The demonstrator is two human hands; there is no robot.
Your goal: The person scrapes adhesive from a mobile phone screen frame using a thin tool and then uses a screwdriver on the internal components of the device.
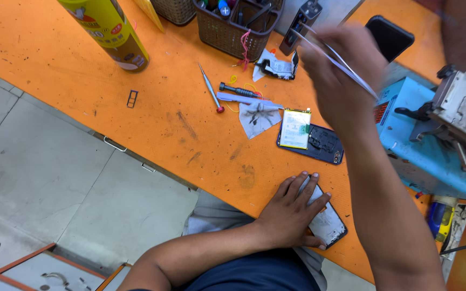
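Note:
My left hand [292, 210] lies flat on a phone screen panel [330, 223] near the front edge of the orange table [152, 113], pressing it down. My right hand [341, 75] is raised above the table and blurred, pinching thin white strips [346, 67] that stick out on both sides of the fingers. Below it lies an opened phone body [319, 144] with a white and green battery [296, 128] showing.
Two screwdrivers [211, 91], a dirty paper scrap [257, 116] and a small black frame [131, 99] lie on the table. A yellow spray can [111, 32] and woven baskets [233, 27] stand at the back. A blue machine [432, 145] occupies the right side.

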